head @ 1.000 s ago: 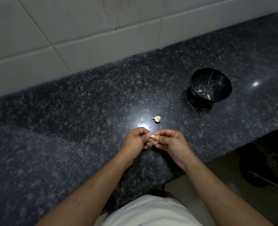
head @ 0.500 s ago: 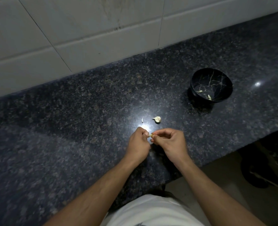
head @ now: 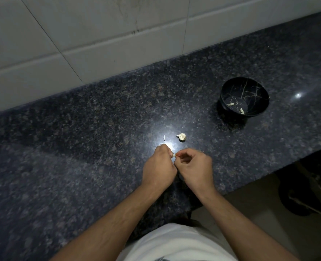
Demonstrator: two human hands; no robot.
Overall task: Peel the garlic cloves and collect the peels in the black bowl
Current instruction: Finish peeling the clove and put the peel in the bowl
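Two hands meet over the speckled granite worktop (head: 80,166): left hand (head: 158,167) and right hand (head: 194,167) pinch one small pale garlic clove (head: 174,155). Another papery clove (head: 181,136) lies beyond; the round glossy black bowl (head: 229,87) holds peel scraps.

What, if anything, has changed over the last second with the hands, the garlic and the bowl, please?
Very little. The left hand and right hand have closed up around the garlic clove they pinch between them, so less of it shows now; nothing was let go. The loose clove, the peel sliver on the counter and the black bowl with its few peels stayed put.
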